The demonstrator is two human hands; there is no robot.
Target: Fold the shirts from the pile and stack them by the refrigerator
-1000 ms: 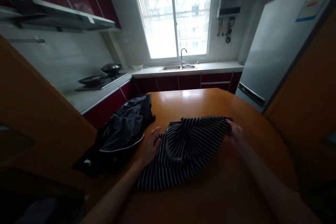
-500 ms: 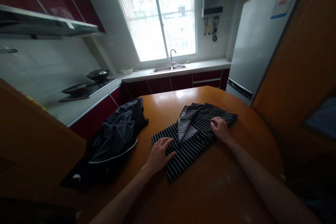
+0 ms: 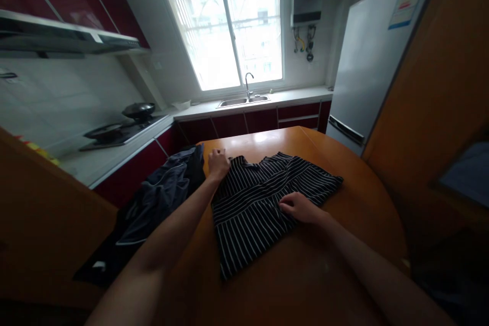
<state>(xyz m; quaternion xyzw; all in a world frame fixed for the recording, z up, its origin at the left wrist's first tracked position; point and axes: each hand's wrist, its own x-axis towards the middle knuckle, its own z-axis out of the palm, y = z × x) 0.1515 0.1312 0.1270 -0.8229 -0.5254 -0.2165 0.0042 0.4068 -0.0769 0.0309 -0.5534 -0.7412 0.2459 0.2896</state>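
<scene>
A black garment with thin white stripes [image 3: 260,198] lies spread on the round orange-brown table [image 3: 305,270]. My left hand [image 3: 218,163] reaches to its far left corner, fingers curled and pinching the cloth's edge. Lower on the garment, my right hand [image 3: 300,207] rests near its middle, fingers bent and pressing into the fabric.
A dark navy garment with pale piping [image 3: 153,204] is heaped on the table's left edge. Behind are a counter with a sink [image 3: 244,102], a stove with a wok [image 3: 137,109], a window, and a white fridge [image 3: 367,61] at the right. Orange chair backs flank me.
My left hand went from the near edge of the striped garment to its far left corner. My right hand slid toward me onto the middle. The folded flap is now laid flat.
</scene>
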